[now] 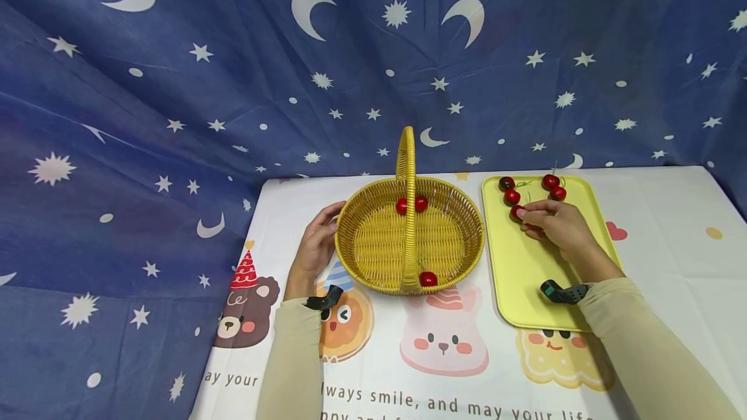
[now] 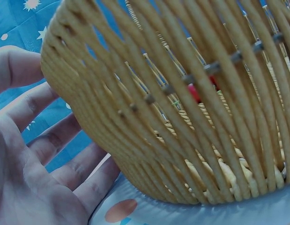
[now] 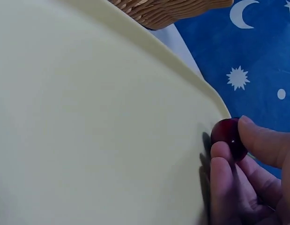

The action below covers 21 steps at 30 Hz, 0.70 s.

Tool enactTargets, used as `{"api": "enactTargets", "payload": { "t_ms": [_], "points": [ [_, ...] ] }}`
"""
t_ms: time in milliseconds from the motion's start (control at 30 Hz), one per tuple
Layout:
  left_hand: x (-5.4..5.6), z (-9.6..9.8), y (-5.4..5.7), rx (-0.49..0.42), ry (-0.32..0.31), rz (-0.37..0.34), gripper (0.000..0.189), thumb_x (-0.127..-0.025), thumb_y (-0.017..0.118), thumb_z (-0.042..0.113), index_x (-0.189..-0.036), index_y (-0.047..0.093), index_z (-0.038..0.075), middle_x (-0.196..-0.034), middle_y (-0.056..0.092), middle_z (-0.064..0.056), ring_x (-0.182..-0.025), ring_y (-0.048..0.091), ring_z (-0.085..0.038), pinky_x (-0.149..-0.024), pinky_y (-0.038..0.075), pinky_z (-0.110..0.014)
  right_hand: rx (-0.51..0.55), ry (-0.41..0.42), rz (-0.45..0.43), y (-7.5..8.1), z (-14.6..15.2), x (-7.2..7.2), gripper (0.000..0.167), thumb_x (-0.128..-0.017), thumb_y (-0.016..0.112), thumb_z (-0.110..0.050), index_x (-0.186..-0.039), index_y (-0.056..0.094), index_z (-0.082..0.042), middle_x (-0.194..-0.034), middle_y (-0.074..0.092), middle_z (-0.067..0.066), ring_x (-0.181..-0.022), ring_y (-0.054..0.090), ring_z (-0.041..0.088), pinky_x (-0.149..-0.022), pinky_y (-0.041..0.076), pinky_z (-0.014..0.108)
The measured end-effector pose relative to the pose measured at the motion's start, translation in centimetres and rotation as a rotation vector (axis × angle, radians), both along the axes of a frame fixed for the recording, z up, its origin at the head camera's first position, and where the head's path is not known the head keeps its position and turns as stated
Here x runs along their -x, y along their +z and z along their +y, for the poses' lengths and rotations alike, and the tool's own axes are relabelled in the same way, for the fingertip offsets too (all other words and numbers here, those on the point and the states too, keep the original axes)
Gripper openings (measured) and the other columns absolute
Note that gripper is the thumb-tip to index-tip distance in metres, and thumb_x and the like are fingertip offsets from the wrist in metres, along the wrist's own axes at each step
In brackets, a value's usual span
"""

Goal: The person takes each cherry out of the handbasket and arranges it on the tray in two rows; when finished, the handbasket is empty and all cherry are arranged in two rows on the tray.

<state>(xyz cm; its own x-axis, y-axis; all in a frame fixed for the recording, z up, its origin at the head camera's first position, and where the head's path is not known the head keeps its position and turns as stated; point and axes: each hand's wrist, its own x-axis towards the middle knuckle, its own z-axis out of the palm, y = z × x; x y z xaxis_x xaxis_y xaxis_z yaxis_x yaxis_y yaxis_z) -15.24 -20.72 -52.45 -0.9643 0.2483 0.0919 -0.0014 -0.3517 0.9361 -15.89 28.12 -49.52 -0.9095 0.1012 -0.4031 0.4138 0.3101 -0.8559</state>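
My right hand [image 1: 557,229] pinches a dark red cherry [image 3: 227,137] between thumb and fingers, low over the yellow tray [image 1: 525,290]. Several other cherries lie near the tray's far edge, among them a pair on the left [image 1: 511,197] and a pair on the right [image 1: 557,194]. To the left stands a woven basket [image 1: 373,284] with a tall handle. Inside it, two cherries [image 1: 421,204] sit toward the back and one cherry [image 1: 428,279] at the front. My left hand [image 1: 318,245] rests its fairly straight fingers against the basket's left side.
A white tablecloth [image 1: 373,381] with cartoon prints lies under the basket and tray. Behind and to the left hangs a blue cloth [image 1: 350,70] with moons and stars. The basket's handle [image 1: 410,212] rises well above its rim.
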Motion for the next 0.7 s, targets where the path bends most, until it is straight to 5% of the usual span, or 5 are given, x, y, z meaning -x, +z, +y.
{"api": "enactTargets", "payload": {
  "t_ms": [700],
  "points": [
    [0.01,0.08,-0.11,0.010,0.000,0.017,0.051,-0.098,0.047,0.006,-0.148,0.046,-0.003,-0.138,0.055,-0.006,-0.114,0.061,-0.015,-0.092,0.054,-0.025,0.148,-0.009,-0.031,-0.68,0.77,0.02,0.055,-0.086,0.079,-0.040,-0.125,0.060,-0.006,-0.086,0.071,-0.020,-0.080,0.071,0.001,-0.076,0.059,0.020]
  ]
}}
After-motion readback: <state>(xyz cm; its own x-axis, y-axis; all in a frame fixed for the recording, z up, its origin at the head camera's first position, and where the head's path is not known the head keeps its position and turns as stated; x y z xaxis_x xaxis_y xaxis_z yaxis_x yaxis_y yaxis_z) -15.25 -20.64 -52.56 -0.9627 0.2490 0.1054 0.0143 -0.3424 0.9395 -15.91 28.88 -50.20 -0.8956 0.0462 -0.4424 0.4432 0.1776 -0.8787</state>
